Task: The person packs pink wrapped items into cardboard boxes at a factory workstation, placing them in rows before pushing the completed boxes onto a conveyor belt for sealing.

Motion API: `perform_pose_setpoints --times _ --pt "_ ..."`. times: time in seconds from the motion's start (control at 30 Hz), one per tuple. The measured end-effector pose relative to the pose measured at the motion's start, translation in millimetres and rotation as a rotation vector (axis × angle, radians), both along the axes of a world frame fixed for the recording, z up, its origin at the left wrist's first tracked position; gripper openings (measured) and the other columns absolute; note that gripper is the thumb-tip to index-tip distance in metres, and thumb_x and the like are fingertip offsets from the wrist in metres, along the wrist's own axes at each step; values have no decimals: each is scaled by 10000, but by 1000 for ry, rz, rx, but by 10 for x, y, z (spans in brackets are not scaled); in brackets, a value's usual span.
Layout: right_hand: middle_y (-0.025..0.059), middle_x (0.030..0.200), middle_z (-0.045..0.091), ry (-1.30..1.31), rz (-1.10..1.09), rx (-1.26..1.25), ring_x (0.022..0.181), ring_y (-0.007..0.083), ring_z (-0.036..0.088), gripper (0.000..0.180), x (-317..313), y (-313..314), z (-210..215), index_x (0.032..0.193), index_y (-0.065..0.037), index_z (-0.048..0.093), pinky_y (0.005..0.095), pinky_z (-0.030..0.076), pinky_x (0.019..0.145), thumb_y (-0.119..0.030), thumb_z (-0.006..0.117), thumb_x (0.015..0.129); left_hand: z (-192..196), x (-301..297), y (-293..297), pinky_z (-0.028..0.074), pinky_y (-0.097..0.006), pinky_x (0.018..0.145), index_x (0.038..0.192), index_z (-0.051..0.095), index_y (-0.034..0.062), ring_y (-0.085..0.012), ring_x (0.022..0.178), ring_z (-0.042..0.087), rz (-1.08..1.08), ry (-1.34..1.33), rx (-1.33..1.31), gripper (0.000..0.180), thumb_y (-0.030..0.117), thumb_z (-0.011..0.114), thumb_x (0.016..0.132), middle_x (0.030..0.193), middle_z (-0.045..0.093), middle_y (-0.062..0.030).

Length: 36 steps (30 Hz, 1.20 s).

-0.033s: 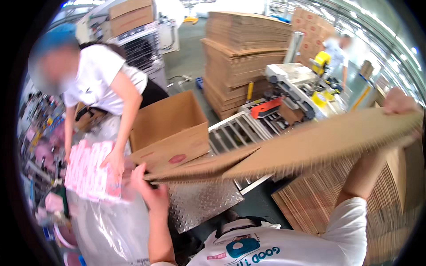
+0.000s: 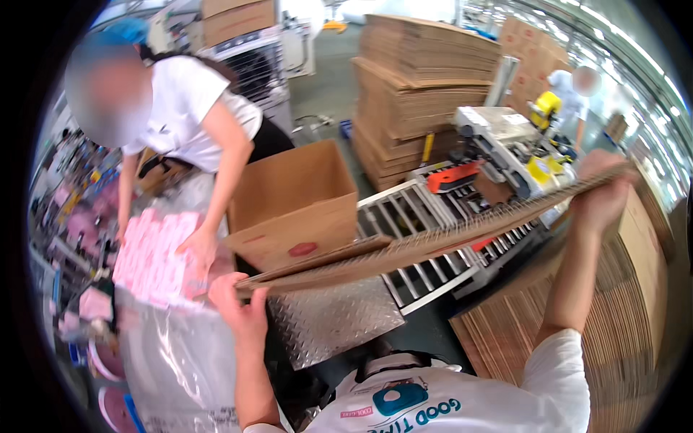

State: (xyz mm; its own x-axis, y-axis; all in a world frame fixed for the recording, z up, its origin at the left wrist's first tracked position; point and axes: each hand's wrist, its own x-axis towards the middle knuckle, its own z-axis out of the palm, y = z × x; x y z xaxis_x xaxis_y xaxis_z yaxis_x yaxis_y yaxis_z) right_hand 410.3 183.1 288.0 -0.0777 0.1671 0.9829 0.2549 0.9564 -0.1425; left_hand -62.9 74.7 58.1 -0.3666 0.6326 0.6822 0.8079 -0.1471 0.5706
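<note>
A flattened cardboard box [image 2: 426, 252] stretches across in front of me, seen nearly edge-on and slanting up to the right. My left hand [image 2: 242, 307] grips its lower left end, thumb on the near side. At the raised right end my right hand [image 2: 603, 191] is closed around the edge. Just behind its left part stands an open, unfolded cardboard box [image 2: 292, 209], its visible inside bare. Left of that box, a co-worker [image 2: 188, 108] in a white shirt holds a row of pink-and-white packs [image 2: 155, 252] between both hands.
A roller conveyor [image 2: 422, 216] leads to a machine [image 2: 498, 137] at right. Flat cardboard stacks stand behind it [image 2: 422, 86] and at my right [image 2: 570, 310]. Below my held cardboard is a metal tread plate [image 2: 336, 317]; clear plastic film [image 2: 177, 368] lies at left. Another person [image 2: 570, 94] stands far right.
The cardboard has turned from showing its broad face to nearly edge-on. My right hand has come inward and slightly down; my left keeps its grip. The view has shifted a little.
</note>
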Motion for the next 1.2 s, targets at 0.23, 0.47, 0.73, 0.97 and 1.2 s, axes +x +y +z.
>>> perform_pose_setpoints --times 0.23,0.47,0.73,0.97,1.2 --pt "114 1134 596 -825 -717 -376 1268 322 372 398 -548 968 -2574 1074 -50 599 561 189 1051 -383 518 872 -620 391 72 344 -437 882 972 568 71 -279 981 510 -74 364 -222 346 192 729 690 956 569 -85" --pt "120 1182 589 -1435 -240 -1271 1206 311 452 699 -302 1156 -2099 1113 -82 639 471 231 1044 -673 420 810 -576 446 -288 214 -477 1037 1160 570 73 -264 1234 394 -269 682 -220 486 189 667 698 1279 504 -83" --pt "91 729 655 -1729 -456 -413 735 273 643 473 -143 1248 -2071 696 -109 650 400 497 624 -483 433 890 -478 831 -525 256 -418 897 645 565 122 -194 791 525 -496 307 -210 129 207 657 615 679 543 -7" --pt "121 933 681 -1882 -499 -938 909 280 650 267 -959 440 -1902 867 -91 710 392 511 770 -255 509 803 -720 895 -205 358 -333 675 460 498 127 -181 541 466 -1139 242 -233 325 169 696 716 479 480 -25" --pt "200 1313 478 -1510 426 -1673 1227 313 452 731 -481 228 -3072 1290 1 468 375 377 1001 -584 480 851 -2173 1158 -54 413 -413 877 863 684 77 -290 886 617 -1051 715 -1132 288 316 524 851 879 656 -137"
